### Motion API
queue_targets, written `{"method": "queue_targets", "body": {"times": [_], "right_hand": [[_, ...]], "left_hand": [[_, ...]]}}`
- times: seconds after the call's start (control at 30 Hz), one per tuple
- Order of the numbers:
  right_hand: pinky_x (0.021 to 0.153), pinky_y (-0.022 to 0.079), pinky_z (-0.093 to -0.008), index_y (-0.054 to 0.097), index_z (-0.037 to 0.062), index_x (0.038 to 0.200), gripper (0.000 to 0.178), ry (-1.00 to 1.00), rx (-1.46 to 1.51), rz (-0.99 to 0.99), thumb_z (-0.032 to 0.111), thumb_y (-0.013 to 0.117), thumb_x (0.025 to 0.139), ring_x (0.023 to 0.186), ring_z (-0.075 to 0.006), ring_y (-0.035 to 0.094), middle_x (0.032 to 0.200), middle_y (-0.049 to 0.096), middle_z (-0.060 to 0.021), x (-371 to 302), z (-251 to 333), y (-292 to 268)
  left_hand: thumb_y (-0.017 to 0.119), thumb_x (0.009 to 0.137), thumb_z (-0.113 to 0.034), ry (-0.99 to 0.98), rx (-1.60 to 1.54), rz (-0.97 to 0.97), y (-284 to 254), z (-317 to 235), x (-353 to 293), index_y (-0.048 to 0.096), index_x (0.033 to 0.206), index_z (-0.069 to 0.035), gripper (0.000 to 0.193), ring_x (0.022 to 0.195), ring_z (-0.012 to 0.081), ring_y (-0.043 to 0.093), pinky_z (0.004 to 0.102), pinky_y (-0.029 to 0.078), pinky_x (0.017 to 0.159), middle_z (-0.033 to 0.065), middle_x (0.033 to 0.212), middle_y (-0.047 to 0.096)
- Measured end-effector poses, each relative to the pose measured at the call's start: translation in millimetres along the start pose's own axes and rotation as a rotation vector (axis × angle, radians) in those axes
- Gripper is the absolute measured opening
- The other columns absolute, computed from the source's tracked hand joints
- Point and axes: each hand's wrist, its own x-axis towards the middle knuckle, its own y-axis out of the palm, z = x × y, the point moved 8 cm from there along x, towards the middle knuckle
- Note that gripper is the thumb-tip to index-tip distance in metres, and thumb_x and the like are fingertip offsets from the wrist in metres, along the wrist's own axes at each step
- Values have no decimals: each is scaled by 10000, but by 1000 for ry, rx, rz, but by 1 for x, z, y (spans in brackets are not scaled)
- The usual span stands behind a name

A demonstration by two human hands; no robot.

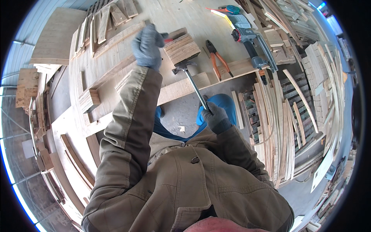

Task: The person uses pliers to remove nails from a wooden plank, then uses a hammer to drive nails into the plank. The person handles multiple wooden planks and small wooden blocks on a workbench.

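Observation:
In a grey work glove, my right hand (217, 118) is wrapped round the dark grip of a claw hammer (195, 86). The metal shaft slants up and left, with the head beside the near edge of a stacked wooden block (181, 49). My left hand (147, 46), gloved too, is raised left of that block with its fingers curled; what they hold, if anything, is hidden. A small red thing (168, 40) shows between this hand and the block. Pincers with orange handles (219, 62) lie right of the block on the plywood table (166, 17).
A grey pneumatic nail gun (250, 46) lies at the table's right edge, with a teal tape measure (232, 9) beyond it. Wood offcuts (103, 25) lie far left, another block (89, 100) near left. Long wood strips (286, 131) are piled on the right.

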Motion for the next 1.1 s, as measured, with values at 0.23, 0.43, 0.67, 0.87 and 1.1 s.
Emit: {"method": "queue_targets", "body": {"times": [0.23,0.43,0.67,0.87,1.1], "right_hand": [[687,541,-388,649,-13,1203,296,71,-12,15,134,674,947,754,-281,698,841,684,-197,-5,11,-5],[700,540,-375,627,-32,1268,361,77,-18,50,131,674,950,754,-263,696,857,690,-192,13,15,-4],[777,545,-436,625,-16,1247,376,162,5,103,196,693,945,904,-361,717,954,713,-230,13,6,-2],[773,547,-424,635,-11,1247,380,160,-32,77,199,699,937,905,-357,720,967,715,-228,14,7,0],[741,554,-387,639,-13,1263,379,123,26,36,203,693,956,835,-296,721,947,720,-207,11,2,2]], "left_hand": [[619,1026,-450,-259,88,44,27,65,-100,698,888,-17,462,637,100,570,280,463,567,17,705,624],[645,1017,-349,-333,100,69,11,60,-59,703,959,6,365,680,120,610,290,504,633,43,782,679],[642,791,-41,263,705,517,33,23,-68,745,1026,-102,264,952,294,714,402,516,1001,95,957,749],[707,723,-152,446,1098,711,49,17,-92,732,956,-177,236,1196,229,608,403,423,1097,10,1109,696],[692,790,-168,613,1070,648,56,-1,-84,720,925,-201,142,1146,190,630,401,444,1084,-10,1048,693]]}}
